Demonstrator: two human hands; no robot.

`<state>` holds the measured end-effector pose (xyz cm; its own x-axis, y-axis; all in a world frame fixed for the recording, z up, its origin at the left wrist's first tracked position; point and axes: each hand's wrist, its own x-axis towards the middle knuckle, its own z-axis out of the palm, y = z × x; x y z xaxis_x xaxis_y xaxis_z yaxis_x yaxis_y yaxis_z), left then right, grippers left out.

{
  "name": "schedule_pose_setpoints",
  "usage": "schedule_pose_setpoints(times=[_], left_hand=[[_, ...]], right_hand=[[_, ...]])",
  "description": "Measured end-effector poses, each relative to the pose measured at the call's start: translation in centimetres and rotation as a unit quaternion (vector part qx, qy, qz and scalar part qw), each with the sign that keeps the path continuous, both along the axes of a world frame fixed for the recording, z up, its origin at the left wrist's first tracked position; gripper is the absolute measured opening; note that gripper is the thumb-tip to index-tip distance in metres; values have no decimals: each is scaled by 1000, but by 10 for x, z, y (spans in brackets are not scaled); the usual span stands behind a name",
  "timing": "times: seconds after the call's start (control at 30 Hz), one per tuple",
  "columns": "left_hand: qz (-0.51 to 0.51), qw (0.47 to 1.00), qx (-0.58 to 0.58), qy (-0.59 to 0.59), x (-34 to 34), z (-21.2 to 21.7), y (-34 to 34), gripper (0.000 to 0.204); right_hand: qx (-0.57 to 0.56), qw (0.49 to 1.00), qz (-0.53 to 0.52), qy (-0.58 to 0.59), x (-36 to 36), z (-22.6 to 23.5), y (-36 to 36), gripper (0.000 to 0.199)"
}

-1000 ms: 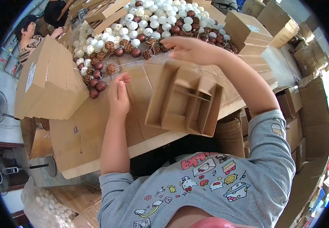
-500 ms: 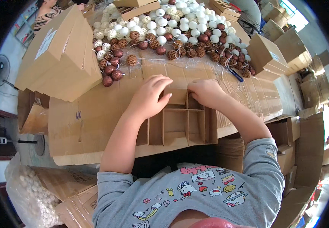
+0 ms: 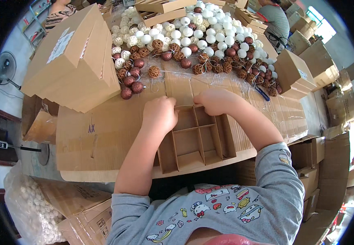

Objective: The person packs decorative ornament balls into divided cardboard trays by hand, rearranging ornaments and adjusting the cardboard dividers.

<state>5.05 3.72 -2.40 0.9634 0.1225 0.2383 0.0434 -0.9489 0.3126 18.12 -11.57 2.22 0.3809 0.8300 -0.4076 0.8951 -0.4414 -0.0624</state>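
A shallow brown cardboard box (image 3: 188, 142) with crossing dividers lies at the near edge of the table, splitting into several compartments with nothing in them that I can see. My left hand (image 3: 160, 114) is closed at its far left corner, knuckles up and fingertips hidden. At the far side, my right hand (image 3: 215, 101) pinches the box near a divider end, its fingers curled down over the edge. Beyond the hands spreads a heap of white balls (image 3: 211, 39), brown glitter balls (image 3: 138, 87) and brown woven balls (image 3: 154, 72) strung with wires.
Stacked cardboard boxes (image 3: 75, 69) stand at the left, and another carton (image 3: 297, 73) at the right. A blue pen-like tool (image 3: 262, 93) lies by the balls. Open trays (image 3: 164, 17) rest on the heap. A co-worker (image 3: 276, 24) is at the far right, another person (image 3: 60, 12) far left.
My left hand has gone from spread fingers to closed at the box corner. The box now sits slightly turned, its near edge lower in view. The head view has shifted a little.
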Motion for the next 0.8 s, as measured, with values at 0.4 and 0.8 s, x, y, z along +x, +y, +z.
schedule_pose_setpoints(times=[0.4,0.8], left_hand=[[49,982,-137,-119,15,-9,17,20],[150,961,19,-232,11,-15,66,24]], right_hand=[[298,903,-280,-129,123,7,-16,29],[434,818,-259,-275,118,-20,-50,37]])
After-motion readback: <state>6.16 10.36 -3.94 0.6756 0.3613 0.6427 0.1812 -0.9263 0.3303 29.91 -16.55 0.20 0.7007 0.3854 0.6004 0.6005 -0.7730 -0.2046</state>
